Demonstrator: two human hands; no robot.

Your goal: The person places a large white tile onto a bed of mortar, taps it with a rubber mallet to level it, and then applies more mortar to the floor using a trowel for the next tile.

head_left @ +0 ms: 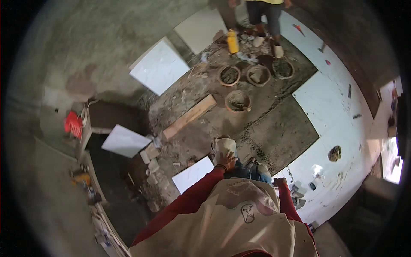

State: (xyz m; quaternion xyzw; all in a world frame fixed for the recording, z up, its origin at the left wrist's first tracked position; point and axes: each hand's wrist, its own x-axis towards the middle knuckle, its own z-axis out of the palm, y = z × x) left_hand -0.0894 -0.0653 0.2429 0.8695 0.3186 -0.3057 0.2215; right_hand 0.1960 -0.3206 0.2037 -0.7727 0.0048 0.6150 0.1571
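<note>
A pale, dusty object (pixel 224 144), apparently a container, is at my left hand (pixel 227 160), whose fingers are curled against it. My right hand (pixel 281 183) hangs beside my leg at the right, fingers curled; what it holds, if anything, is too small to tell. Just left of my legs lies a white tile (pixel 189 174). Ahead of me a round tub (pixel 237 97) holds grey material, with what looks like a tool resting in it.
Three more tubs (pixel 229 76) stand ahead, beside a yellow jerrycan (pixel 232 42). A wooden plank (pixel 188 116), rubble (pixel 152 167) and loose tiles (pixel 158 68) lie left. White tiled flooring (pixel 338 128) runs along the right. Another person (pixel 265 19) stands at the top.
</note>
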